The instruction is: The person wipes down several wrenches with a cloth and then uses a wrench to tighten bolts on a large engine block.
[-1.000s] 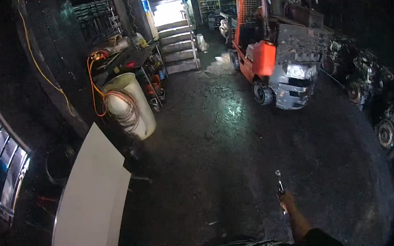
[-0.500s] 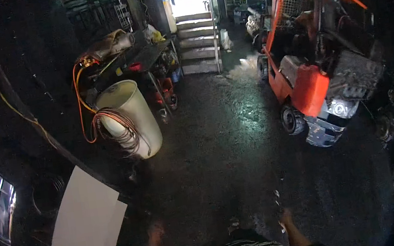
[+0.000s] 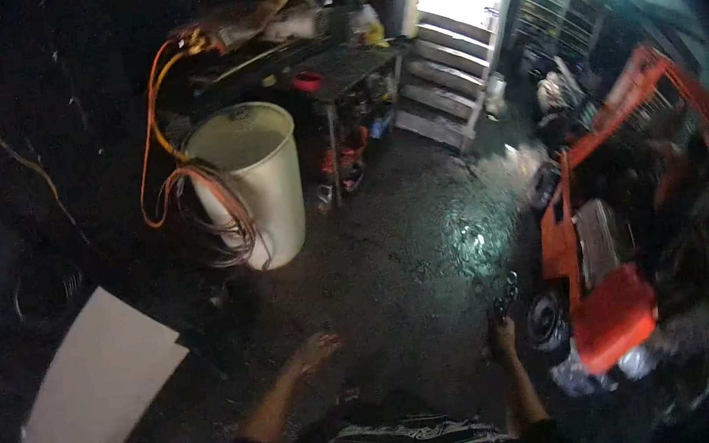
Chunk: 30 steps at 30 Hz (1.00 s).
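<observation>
My left hand (image 3: 316, 351) is stretched out in front of me over the dark floor, empty, with its fingers extended. My right hand (image 3: 503, 335) is closed around a slim dark metal tool (image 3: 506, 295) that points away from me. Its far end glints; the exact kind is too dim to make out. Ahead and left of my left hand stands an open white plastic barrel (image 3: 274, 200), with a coiled reddish hose (image 3: 225, 209) hanging over its side. The orange forklift (image 3: 558, 242) is to the right of my right hand.
A large pale sheet (image 3: 100, 385) lies at the left. Behind the barrel is a cluttered workbench (image 3: 354, 71). Stairs (image 3: 443, 78) rise toward a bright opening. A red jerrycan-like container (image 3: 616, 319) sits at the forklift's near end. The dark floor (image 3: 395, 261) looks wet.
My view has swung and tilted, so the stairs and forklift sit farther right. My left hand has risen forward into clearer view with fingers out. My right hand still holds the tool, now raised farther forward.
</observation>
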Tool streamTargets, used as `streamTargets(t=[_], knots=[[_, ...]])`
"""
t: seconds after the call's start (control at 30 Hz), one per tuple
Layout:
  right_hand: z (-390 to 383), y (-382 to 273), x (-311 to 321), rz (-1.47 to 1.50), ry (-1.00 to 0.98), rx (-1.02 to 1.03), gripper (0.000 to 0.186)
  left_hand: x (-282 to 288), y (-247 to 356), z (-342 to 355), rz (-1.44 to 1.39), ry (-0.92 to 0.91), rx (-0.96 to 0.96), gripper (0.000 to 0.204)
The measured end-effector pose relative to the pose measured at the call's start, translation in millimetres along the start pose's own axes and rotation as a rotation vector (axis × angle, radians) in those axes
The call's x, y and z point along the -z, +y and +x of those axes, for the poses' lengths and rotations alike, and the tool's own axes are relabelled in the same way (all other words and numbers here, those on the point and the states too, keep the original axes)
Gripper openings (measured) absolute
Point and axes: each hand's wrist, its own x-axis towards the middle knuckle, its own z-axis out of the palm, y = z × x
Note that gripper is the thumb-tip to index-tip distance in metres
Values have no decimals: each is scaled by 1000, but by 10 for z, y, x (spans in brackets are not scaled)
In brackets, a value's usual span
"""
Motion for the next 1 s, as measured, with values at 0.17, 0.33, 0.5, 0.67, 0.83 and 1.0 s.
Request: streamTargets(t=[0.17,0.33,0.5,0.67,0.83,1.0], knots=[[1149,-430,-1114,208,-24,-176,40,-581,2380,1292,198,-348,-196,92],[2284,-1109,-1723,324,-136,-235,41,-604,3285,2307,-68,-312,-304,98],[3135,-1800,-2210,179,-429,225,32,-14,4057,2805,-423,-75,-13,83],[4122,-3076,-3024,-14,-832,195,35,700,4233,3750,-533,222,14,77],[5421,-3184,-4008,255,-1140,-243,37,1591,4298,4754,-700,238,95,78],[6866,-2850,-4622,640,-950,-246,42,2244,4690,6265,-604,89,112,79]])
